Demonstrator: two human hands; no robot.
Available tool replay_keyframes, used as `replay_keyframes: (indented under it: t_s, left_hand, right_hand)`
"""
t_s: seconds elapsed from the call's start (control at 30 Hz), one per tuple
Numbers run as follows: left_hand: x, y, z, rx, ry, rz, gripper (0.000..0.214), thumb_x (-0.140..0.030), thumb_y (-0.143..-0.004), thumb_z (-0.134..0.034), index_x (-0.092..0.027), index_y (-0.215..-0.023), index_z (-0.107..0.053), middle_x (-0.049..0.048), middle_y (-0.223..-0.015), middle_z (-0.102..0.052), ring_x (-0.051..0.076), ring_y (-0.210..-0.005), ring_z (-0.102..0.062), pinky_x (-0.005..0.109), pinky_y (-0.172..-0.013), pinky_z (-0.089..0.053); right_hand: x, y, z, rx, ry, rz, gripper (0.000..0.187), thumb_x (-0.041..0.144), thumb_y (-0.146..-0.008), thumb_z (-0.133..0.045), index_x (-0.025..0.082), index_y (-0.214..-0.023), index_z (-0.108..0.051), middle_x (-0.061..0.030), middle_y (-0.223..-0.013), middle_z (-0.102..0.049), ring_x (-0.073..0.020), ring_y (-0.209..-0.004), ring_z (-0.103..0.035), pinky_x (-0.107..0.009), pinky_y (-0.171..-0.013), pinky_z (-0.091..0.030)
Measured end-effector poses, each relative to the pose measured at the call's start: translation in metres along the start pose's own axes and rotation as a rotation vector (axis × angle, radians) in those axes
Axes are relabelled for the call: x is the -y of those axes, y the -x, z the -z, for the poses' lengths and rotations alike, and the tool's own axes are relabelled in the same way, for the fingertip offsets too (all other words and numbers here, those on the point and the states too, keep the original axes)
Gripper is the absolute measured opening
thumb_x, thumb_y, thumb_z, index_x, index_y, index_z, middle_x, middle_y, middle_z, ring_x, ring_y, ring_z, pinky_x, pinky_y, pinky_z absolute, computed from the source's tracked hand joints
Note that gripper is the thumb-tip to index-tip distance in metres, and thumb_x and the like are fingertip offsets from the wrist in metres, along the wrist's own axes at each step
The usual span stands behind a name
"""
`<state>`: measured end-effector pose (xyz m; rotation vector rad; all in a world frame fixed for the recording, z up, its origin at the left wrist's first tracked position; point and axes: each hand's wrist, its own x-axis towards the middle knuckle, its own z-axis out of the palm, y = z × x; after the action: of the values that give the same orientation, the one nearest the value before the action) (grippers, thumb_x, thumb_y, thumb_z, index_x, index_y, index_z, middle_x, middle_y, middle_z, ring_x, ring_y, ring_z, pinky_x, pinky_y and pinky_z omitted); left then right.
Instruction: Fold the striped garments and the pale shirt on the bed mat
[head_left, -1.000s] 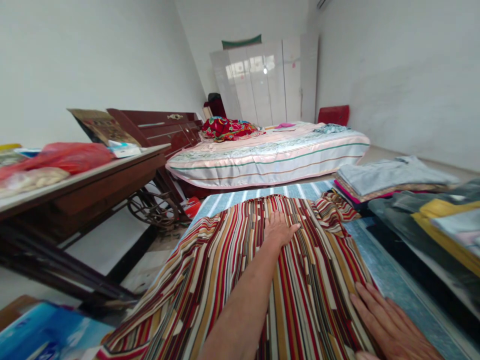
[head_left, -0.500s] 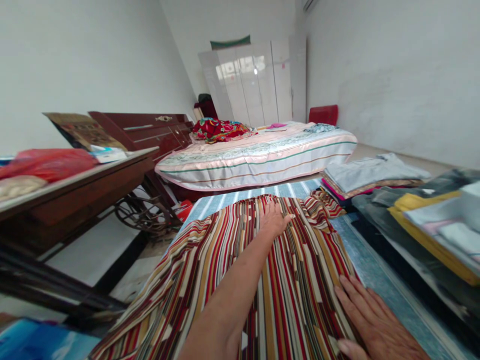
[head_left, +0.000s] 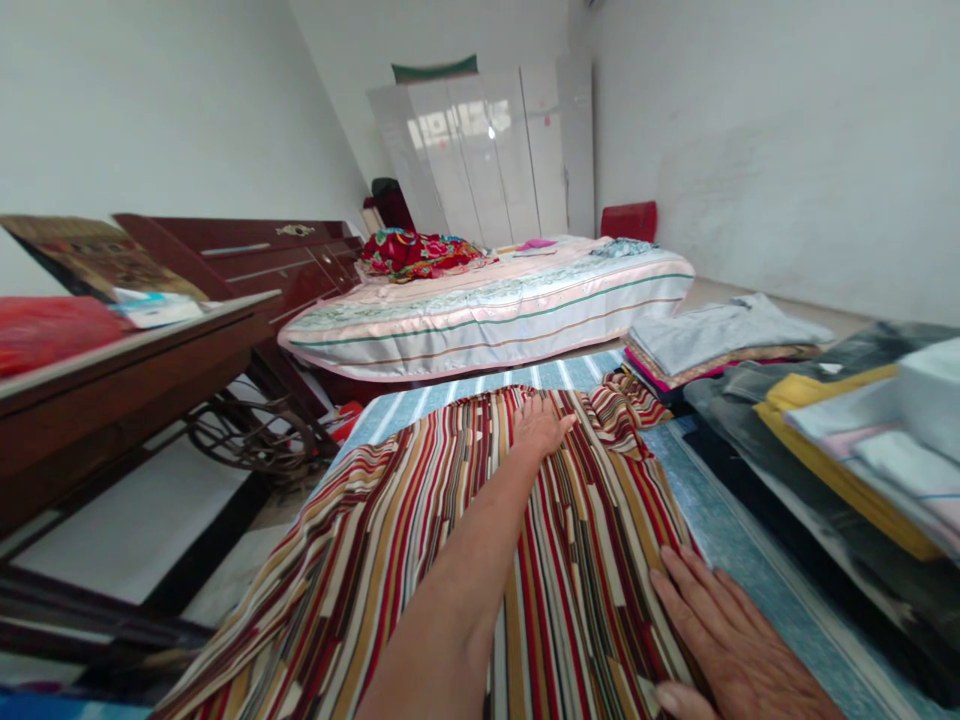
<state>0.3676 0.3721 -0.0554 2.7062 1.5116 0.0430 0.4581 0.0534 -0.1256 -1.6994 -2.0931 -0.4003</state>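
A striped garment [head_left: 439, 500] in red, tan, cream and dark brown lies spread over a blue-and-white striped sheet [head_left: 739, 550]. My left hand [head_left: 541, 428] rests flat near the garment's far edge, its fingers stretched out and pointing away from me. Close to the garment's right edge, my right hand [head_left: 731, 635] is laid flat with its fingers extended. Neither hand grips the cloth. A bunched part of the garment, perhaps a sleeve, lies at its far right corner.
Folded clothes [head_left: 832, 460] are stacked to the right, with a grey folded top [head_left: 731, 335] on a pile behind. At left stands a sewing-machine table [head_left: 150, 365] holding a red bag [head_left: 56, 335]. Beyond are a large bed [head_left: 480, 330] and a white wardrobe [head_left: 487, 160].
The camera view has turned slightly right, so the room appears shifted left. Both hands stay flat on the garment in about the same places.
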Motion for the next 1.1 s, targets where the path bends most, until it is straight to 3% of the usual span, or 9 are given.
replay_keyframes:
  t_s: [0.43,0.63,1.1]
  left_hand:
    - [0.006,-0.012,-0.008,-0.044,-0.028,-0.031,0.070,-0.069,-0.082,-0.029,-0.017,-0.126,-0.043,0.0159,-0.142,-0.035,0.031,-0.132,-0.029,0.045,-0.103,-0.027]
    - [0.009,-0.013,-0.003,-0.082,-0.034,-0.098,0.066,-0.070,-0.079,-0.035,-0.017,-0.114,-0.050,0.0145,-0.126,-0.049,0.031,-0.122,-0.040,0.043,-0.099,-0.031]
    - [0.015,-0.017,-0.004,-0.132,-0.019,-0.152,0.063,-0.067,-0.078,-0.044,-0.016,-0.114,-0.048,0.0139,-0.120,-0.051,0.028,-0.118,-0.043,0.038,-0.098,-0.033]
  right_hand:
    - [-0.003,0.001,-0.001,0.044,-0.006,-0.005,0.083,0.058,-0.083,-0.047,0.021,-0.146,-0.007,-0.0138,-0.143,-0.033,-0.0329,-0.124,-0.043,-0.046,-0.093,-0.042]
    - [-0.004,0.001,-0.001,0.101,-0.046,-0.024,0.081,0.058,-0.083,-0.048,0.023,-0.146,-0.010,-0.0115,-0.144,-0.033,-0.0325,-0.125,-0.042,-0.046,-0.095,-0.041]
    - [-0.004,-0.001,-0.003,0.028,0.018,0.022,0.086,0.059,-0.082,-0.047,0.019,-0.147,-0.006,-0.0146,-0.141,-0.038,-0.0321,-0.122,-0.046,-0.043,-0.091,-0.041]
